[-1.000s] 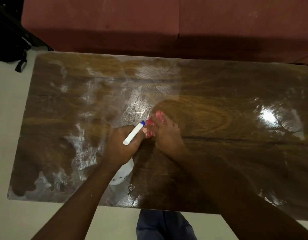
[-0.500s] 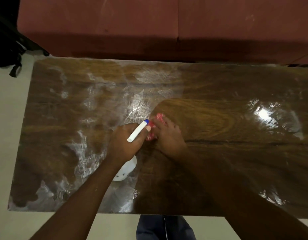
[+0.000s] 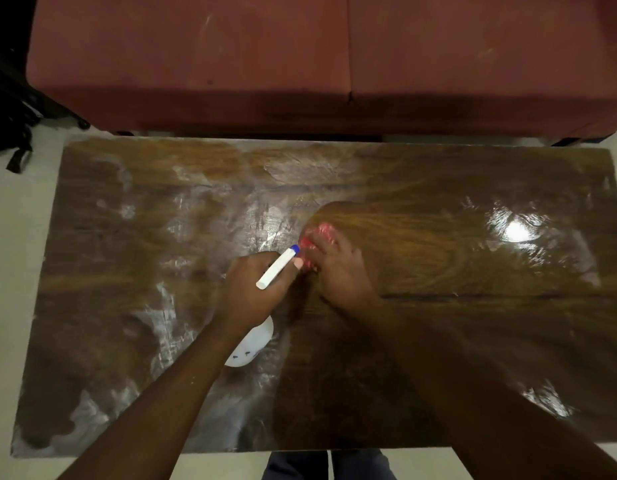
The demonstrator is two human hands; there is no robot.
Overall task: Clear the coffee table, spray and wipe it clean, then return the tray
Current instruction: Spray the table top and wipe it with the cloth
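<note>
The brown wooden coffee table (image 3: 473,341) fills the view, with whitish wet smears over its left half and a glossy right half. My left hand (image 3: 255,289) grips a white spray bottle (image 3: 251,344) with a blue nozzle tip, held just above the table's middle. Its nozzle points at a red-pink cloth (image 3: 317,237). My right hand (image 3: 338,268) presses that cloth flat on the tabletop right beside the nozzle. Most of the cloth is hidden under my fingers. No tray is in view.
A dark red sofa (image 3: 335,64) runs along the table's far edge. A black bag (image 3: 9,133) lies on the pale floor at the far left. My legs in dark trousers (image 3: 328,465) stand at the near edge.
Both hands have stayed together at the table's middle with the same grips. The view has tilted up, showing more sofa.
</note>
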